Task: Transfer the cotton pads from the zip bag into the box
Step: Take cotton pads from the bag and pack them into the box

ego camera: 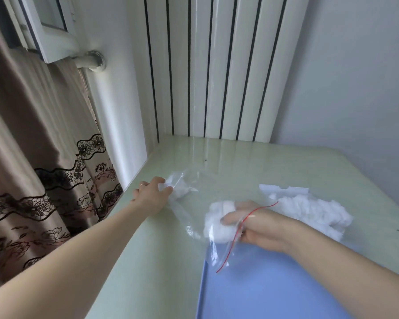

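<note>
A clear zip bag (pixel 194 203) with a red seal line lies across the pale green table. My left hand (pixel 151 194) pinches the bag's far corner, where a small wad of cotton (pixel 180 189) sits. My right hand (pixel 260 224) is inside the bag's mouth, its fingers closed on a clump of white cotton pads (pixel 219 224). To the right stands a white box (pixel 283 189) with a heap of cotton (pixel 313 210) in and over it.
A blue tray or lid (pixel 274 284) lies at the near edge under my right wrist. A white radiator (pixel 217 65) stands behind the table (pixel 240 157). A brown lace-trimmed curtain (pixel 32 146) hangs at the left, beyond the table's edge.
</note>
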Motion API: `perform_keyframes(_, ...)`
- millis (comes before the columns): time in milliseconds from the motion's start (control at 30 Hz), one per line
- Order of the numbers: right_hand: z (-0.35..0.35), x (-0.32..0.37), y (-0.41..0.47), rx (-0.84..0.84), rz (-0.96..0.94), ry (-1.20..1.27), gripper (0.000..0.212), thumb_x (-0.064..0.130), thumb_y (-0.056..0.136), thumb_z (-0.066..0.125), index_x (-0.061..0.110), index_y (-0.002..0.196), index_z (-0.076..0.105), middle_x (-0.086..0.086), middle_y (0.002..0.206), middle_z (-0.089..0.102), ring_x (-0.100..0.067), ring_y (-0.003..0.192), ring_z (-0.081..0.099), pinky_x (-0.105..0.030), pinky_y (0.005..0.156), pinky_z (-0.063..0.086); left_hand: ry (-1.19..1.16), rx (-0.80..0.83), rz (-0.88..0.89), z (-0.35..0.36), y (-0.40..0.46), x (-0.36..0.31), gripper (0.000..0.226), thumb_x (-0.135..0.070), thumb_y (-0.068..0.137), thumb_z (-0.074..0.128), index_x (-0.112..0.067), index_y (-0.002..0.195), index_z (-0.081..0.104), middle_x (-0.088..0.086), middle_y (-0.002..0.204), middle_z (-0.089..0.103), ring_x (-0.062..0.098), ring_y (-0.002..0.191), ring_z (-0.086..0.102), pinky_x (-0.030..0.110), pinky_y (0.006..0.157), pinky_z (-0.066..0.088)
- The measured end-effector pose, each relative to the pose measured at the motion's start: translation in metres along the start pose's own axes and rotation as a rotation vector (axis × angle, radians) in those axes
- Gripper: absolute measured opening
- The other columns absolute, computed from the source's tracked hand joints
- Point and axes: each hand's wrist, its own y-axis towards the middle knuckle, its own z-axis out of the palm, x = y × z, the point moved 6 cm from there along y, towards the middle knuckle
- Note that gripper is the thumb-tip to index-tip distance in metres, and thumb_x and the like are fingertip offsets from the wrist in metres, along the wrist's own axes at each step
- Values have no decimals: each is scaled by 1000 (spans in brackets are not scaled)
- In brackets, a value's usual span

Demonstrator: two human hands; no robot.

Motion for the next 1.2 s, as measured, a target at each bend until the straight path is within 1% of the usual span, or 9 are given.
perform_keyframes(67,-11,4,-22,89,41,-57,20,-7,90,51,2,74,61,-11,70,51,-23,64,50,-33,73,50,80,-36,-25,-9,-1,-3,51,-47,98,46,-33,146,39,15,148,35,35,138,27,43,111,31)
perform_keyframes(233,-44,17,-64,61,77,-163,22,-7,90,52,8,89,68,-8,84,66,-20,75,61,-30,71,50,371,-60,-92,-22,-7,-9,60,-61,94,37,-40,149,25,13,154,25,37,137,26,47,112,28)
perform_keyframes(333,-69,27,-83,28,79,-298,31,-4,86,56,2,114,66,-10,98,67,-23,91,63,-31,81,50,511,-54,44,-22,-28,-58,65,-65,94,35,-39,151,20,10,158,22,35,142,23,49,113,27)
perform_keyframes(433,-85,39,-103,42,62,-314,33,-5,84,59,8,114,68,-7,103,70,-24,99,65,-37,91,46,301,46,324,-14,-65,-126,59,-60,95,46,-34,147,32,9,150,38,31,138,34,45,114,30)
perform_keyframes(567,-107,53,-120,-58,-94,-163,31,-11,86,58,9,109,66,-10,95,67,-25,90,62,-34,79,48,-38,341,583,15,-136,-192,35,-49,94,57,-36,126,52,-10,122,63,15,114,61,39,101,50)
perform_keyframes(800,-118,58,-129,-171,-324,3,33,-12,87,58,9,113,61,-19,101,67,-25,90,68,-36,78,55,-372,687,463,59,-185,-217,33,-29,101,57,-8,125,52,10,115,70,25,107,70,42,101,53)
perform_keyframes(967,-117,64,-136,-268,-409,-92,23,2,92,61,15,109,68,-20,113,68,-28,98,71,-37,84,60,-432,587,526,61,-180,-221,23,-18,99,60,-1,114,56,13,114,67,25,105,69,41,90,59)
perform_keyframes(1100,-125,72,-141,-573,-556,-422,17,14,88,69,31,89,72,8,95,72,-16,87,69,-32,84,57,-397,533,530,60,-172,-219,15,-17,97,63,-5,104,56,7,93,69,18,88,69,40,85,61)
perform_keyframes(1200,-128,71,-143,-653,-610,-429,18,13,87,70,28,95,71,11,98,71,-12,87,66,-22,80,52,-386,512,544,60,-170,-218,18,-15,99,59,-2,110,54,21,105,70,21,90,68,37,82,61)
